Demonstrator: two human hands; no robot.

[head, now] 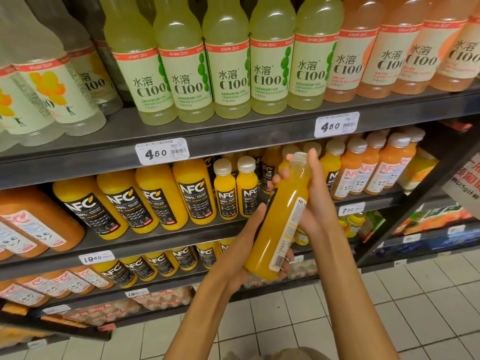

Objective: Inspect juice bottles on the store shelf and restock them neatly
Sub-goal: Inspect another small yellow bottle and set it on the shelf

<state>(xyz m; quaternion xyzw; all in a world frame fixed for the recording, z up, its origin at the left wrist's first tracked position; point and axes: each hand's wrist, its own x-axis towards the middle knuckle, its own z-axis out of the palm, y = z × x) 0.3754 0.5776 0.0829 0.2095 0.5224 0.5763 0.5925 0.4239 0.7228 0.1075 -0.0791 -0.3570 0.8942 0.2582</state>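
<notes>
Juice bottle [279, 216], small and filled with orange juice, is held tilted in front of the store shelf [233, 136], its pale cap uppermost and its label's printed side facing the camera. Left hand [242, 258] cups the bottle's base, fingers [287, 261] curled round it. Right hand [315, 201] grips the bottle's upper part, fingers wrapped behind the neck. Behind the bottle stand small NFC bottles [235, 188]; left of it, large NFC bottles [155, 198]; above it, green C100 bottles [228, 68].
</notes>
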